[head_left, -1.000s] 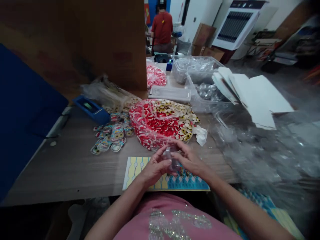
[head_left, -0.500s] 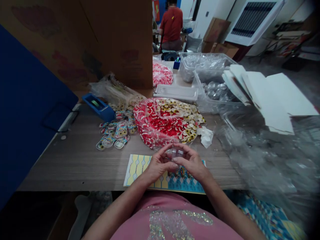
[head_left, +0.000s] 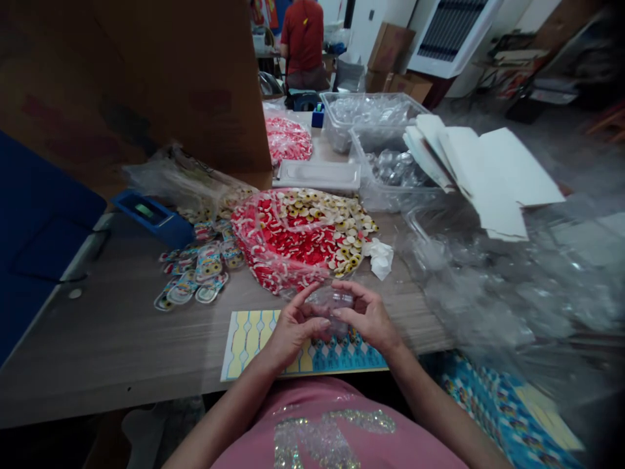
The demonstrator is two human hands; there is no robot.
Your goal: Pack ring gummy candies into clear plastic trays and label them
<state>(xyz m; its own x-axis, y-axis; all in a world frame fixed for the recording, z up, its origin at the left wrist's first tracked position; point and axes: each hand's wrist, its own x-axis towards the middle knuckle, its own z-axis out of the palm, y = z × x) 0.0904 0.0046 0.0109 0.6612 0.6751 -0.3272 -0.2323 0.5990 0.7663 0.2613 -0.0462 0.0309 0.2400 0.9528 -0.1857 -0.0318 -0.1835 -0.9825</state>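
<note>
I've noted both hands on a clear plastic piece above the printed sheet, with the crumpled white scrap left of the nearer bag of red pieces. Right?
Not quite: the head view shows the white scrap right of the bag. The left hand and right hand are on the plastic piece above the sheet.

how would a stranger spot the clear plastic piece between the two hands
On the wooden table, find the yellow-and-blue sheet at the near edge. Over it, between the left hand and the right hand, is the clear plastic piece. Unlike the plastic heap in the tub farther back, this one is held in the hands.
</note>
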